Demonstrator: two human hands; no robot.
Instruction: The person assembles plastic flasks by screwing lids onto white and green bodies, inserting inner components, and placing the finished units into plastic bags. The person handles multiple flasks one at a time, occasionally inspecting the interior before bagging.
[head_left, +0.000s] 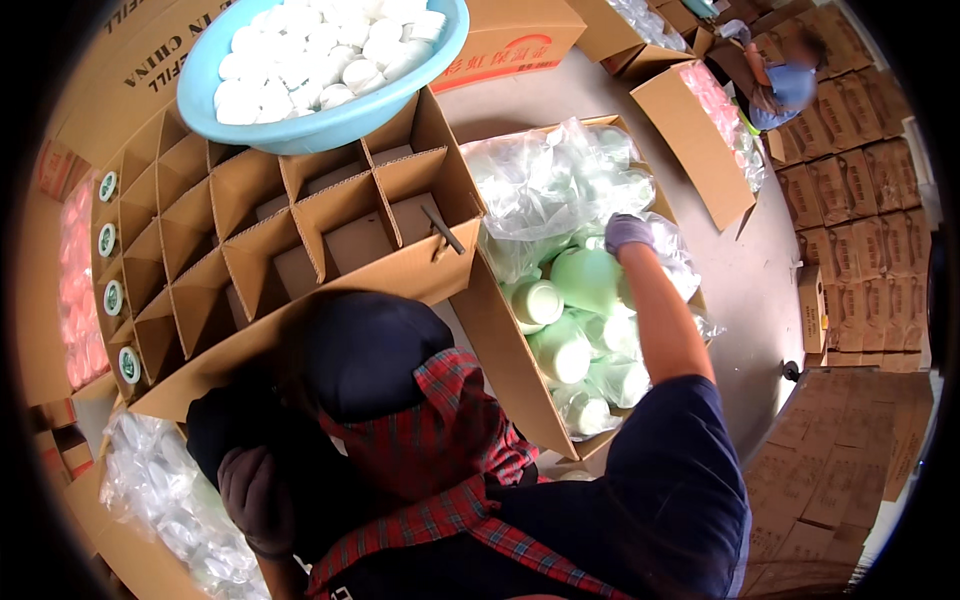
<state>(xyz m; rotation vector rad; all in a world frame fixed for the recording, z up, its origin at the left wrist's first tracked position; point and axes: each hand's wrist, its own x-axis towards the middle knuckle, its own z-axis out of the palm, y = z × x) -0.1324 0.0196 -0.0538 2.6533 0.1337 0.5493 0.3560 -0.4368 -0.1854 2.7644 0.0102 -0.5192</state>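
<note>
My right hand point(629, 234), in a pale purple glove, reaches into an open carton point(512, 345) on the right. Its fingers are closed at the top of a pale green plastic bottle point(585, 280); the exact grip is partly hidden. Several more such bottles lie around it, one showing its round end point(538, 302), mixed with clear plastic bags point(550, 180). On the near left, my gloved left hand point(258, 498) rests over dark cloth at my knee, fingers laid along it, with nothing seen in them. Shadow dims that hand.
A divided carton point(300, 220) stands before me, several capped bottles point(113, 298) in its left cells. Above it sits a blue basin point(330, 140) of white caps point(320, 55). A metal rod point(442, 230) lies at its edge. Bagged bottles point(175, 490) fill another carton. A person point(785, 90) works far right.
</note>
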